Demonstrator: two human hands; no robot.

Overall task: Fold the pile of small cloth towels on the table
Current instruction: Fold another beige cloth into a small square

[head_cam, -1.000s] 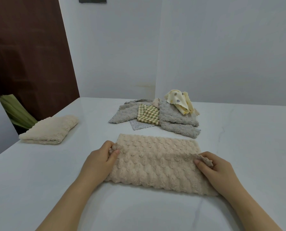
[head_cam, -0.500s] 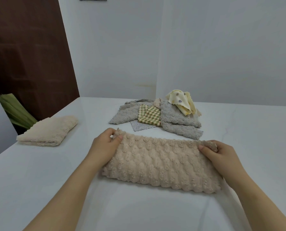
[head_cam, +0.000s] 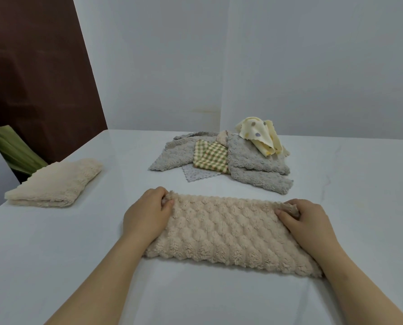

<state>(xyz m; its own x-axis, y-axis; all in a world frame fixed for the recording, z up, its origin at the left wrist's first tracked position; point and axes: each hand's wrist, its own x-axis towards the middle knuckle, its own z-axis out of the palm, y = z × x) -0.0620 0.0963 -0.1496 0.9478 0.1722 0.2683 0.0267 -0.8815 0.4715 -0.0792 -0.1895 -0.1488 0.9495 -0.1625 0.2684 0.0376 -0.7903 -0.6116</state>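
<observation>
A beige bobbly towel (head_cam: 228, 233) lies folded in half as a long strip on the white table (head_cam: 219, 299) in front of me. My left hand (head_cam: 146, 213) pinches its far left corner. My right hand (head_cam: 307, 219) pinches its far right corner. Both hands rest on the towel's ends. Behind it lies the unfolded pile (head_cam: 224, 158): grey fluffy towels, a green-and-yellow checked cloth (head_cam: 210, 157), a pale grey cloth, and a yellow dotted cloth (head_cam: 258, 134) on top. A folded cream towel (head_cam: 55, 184) sits at the table's left edge.
White walls stand close behind the table. A dark brown panel (head_cam: 38, 73) rises at the left, with something green (head_cam: 12, 148) below it, past the table's edge.
Both hands carried the towel's near edge up and over to the far edge, folding it in half. The corners now lie down at the far side.
</observation>
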